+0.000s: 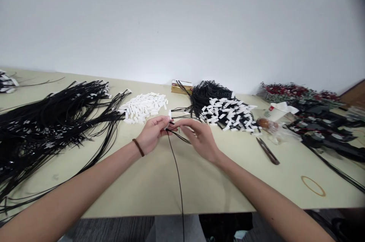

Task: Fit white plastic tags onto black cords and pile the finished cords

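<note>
My left hand (pixel 151 132) is closed in a pinch on a small white connector (pixel 170 113), which stands up between thumb and finger. My right hand (pixel 201 137) meets it from the other side, index finger stretched to the black cable (pixel 176 158) at the connector, with the other fingers curled. From between the hands that cable runs down over the table edge, and more black strands loop under my right fingers. Beyond the hands lies a heap of loose white connectors (pixel 145 106). To the right is a bundle of black cables (pixel 212 90) with white connectors on their ends.
Long black cables (pixel 51 120) cover the table's left side. On the right lie snips (pixel 268 151), a rubber band (pixel 313 186), a paper cup (pixel 275 112), a plastic bag (pixel 282 132) and red and black wires (pixel 299 92). A gold box (pixel 181 87) stands by the wall.
</note>
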### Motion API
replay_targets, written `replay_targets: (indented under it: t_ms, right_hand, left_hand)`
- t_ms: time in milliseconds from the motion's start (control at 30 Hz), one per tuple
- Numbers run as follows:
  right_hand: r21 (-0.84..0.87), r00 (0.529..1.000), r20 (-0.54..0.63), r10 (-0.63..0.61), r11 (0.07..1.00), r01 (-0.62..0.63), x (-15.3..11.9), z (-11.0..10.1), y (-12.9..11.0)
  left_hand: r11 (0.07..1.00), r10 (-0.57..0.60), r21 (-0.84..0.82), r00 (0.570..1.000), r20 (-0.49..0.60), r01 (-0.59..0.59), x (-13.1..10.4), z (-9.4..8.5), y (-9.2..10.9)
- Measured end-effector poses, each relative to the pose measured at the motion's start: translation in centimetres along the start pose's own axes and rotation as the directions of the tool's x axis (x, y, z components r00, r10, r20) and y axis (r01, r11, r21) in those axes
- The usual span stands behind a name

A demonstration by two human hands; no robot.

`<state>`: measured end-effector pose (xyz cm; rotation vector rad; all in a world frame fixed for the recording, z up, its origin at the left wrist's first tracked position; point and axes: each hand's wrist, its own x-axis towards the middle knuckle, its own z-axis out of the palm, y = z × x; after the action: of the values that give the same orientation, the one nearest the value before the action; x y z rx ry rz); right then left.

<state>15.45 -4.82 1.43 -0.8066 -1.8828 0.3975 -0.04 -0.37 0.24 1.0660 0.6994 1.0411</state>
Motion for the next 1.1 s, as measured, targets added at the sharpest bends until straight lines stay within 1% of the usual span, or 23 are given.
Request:
replay_targets:
  t_ms: [33, 67, 100, 133, 200, 267, 300, 333, 367, 400, 433, 467, 500, 533, 567, 600, 633, 700, 767, 967, 1100]
  right_hand:
    - [0.124, 0.992, -0.055, 0.112, 0.987, -0.105, 0.2, -0.4, -0.1]
    - [0.247, 0.972, -0.110, 0.206, 0.953, -0.174, 0.5, -1.0, -0.1]
    - [0.360, 0.946, -0.167, 0.279, 0.910, -0.205, 0.9, -1.7, 0.0]
    - [0.450, 0.916, -0.217, 0.338, 0.867, -0.213, 1.2, -2.6, 0.2]
    - [0.537, 0.861, -0.334, 0.384, 0.828, -0.161, 1.8, -4.5, 0.7]
    - [0.525, 0.797, -0.469, 0.381, 0.846, -0.095, 2.2, -6.1, 1.3]
    - [0.488, 0.761, -0.532, 0.370, 0.869, -0.082, 2.3, -6.7, 1.4]
    - [0.427, 0.731, -0.591, 0.342, 0.901, -0.077, 2.3, -7.0, 1.5]
    - [0.335, 0.711, -0.641, 0.289, 0.939, -0.080, 2.2, -7.1, 1.4]
    - [0.206, 0.711, -0.673, 0.207, 0.974, -0.089, 2.1, -7.0, 1.2]
    - [0.046, 0.735, -0.671, 0.097, 0.995, -0.089, 1.9, -6.6, 0.9]
    - [-0.129, 0.781, -0.625, -0.027, 0.989, -0.070, 1.8, -6.1, 0.6]
    - [-0.294, 0.834, -0.533, -0.142, 0.956, -0.025, 1.5, -5.6, 0.3]
    - [-0.422, 0.882, -0.409, -0.234, 0.905, 0.044, 1.3, -5.1, 0.0]
    - [-0.504, 0.914, -0.277, -0.297, 0.855, 0.125, 1.1, -4.5, -0.2]
    - [-0.544, 0.928, -0.161, -0.337, 0.814, 0.201, 1.0, -4.1, -0.2]
    - [-0.559, 0.930, -0.074, -0.360, 0.787, 0.260, 0.8, -3.8, -0.2]
    - [-0.564, 0.926, 0.025, -0.376, 0.760, 0.323, 0.6, -3.4, -0.1]
    - [-0.569, 0.925, 0.050, -0.377, 0.750, 0.337, 0.6, -3.3, 0.1]
    - [-0.553, 0.901, 0.002, -0.434, 0.750, 0.363, 0.8, -3.4, 0.0]
    - [-0.551, 0.901, 0.006, -0.433, 0.751, 0.364, 0.8, -3.3, 0.0]
  left_hand:
    - [1.000, -0.008, 0.001, 1.000, -0.012, 0.008, 0.0, 0.0, 0.1]
    - [1.000, -0.014, 0.003, 0.999, -0.029, 0.014, 0.0, -0.1, 0.2]
    - [1.000, -0.017, 0.006, 0.999, -0.046, 0.017, 0.0, -0.1, 0.2]
    - [1.000, -0.018, 0.009, 0.998, -0.061, 0.019, -0.1, 0.0, 0.3]
    - [1.000, -0.015, 0.013, 0.997, -0.080, 0.016, -0.1, 0.0, 0.4]
    - [1.000, -0.010, 0.013, 0.996, -0.085, 0.011, -0.1, 0.1, 0.4]
    - [1.000, -0.009, 0.012, 0.997, -0.082, 0.010, -0.1, 0.1, 0.3]
    - [1.000, -0.009, 0.012, 0.997, -0.077, 0.010, -0.1, 0.0, 0.3]
    - [1.000, -0.009, 0.014, 0.997, -0.074, 0.010, -0.1, 0.0, 0.2]
    - [1.000, -0.010, 0.017, 0.998, -0.069, 0.011, 0.0, -0.1, 0.2]
    - [1.000, -0.009, 0.019, 0.998, -0.064, 0.010, 0.0, -0.1, 0.1]
    - [1.000, -0.006, 0.021, 0.998, -0.057, 0.008, 0.0, -0.2, 0.0]
    - [1.000, -0.004, 0.021, 0.999, -0.049, 0.005, 0.1, -0.3, 0.0]
    - [1.000, -0.002, 0.020, 0.999, -0.040, 0.003, 0.1, -0.3, 0.0]
    - [1.000, -0.001, 0.017, 1.000, -0.030, 0.002, 0.1, -0.4, 0.0]
    - [1.000, 0.000, 0.011, 1.000, -0.019, 0.000, 0.1, -0.4, 0.1]
    - [1.000, 0.003, 0.002, 1.000, -0.009, -0.003, 0.1, -0.4, 0.1]
    - [1.000, 0.010, -0.016, 1.000, 0.012, -0.010, 0.0, -0.3, 0.2]
    - [1.000, 0.017, -0.026, 0.999, 0.032, -0.016, -0.1, -0.2, 0.3]
    - [1.000, 0.016, -0.016, 0.999, 0.044, -0.016, -0.1, -0.2, 0.3]
    - [1.000, 0.018, -0.022, 0.999, 0.050, -0.017, -0.1, -0.1, 0.4]
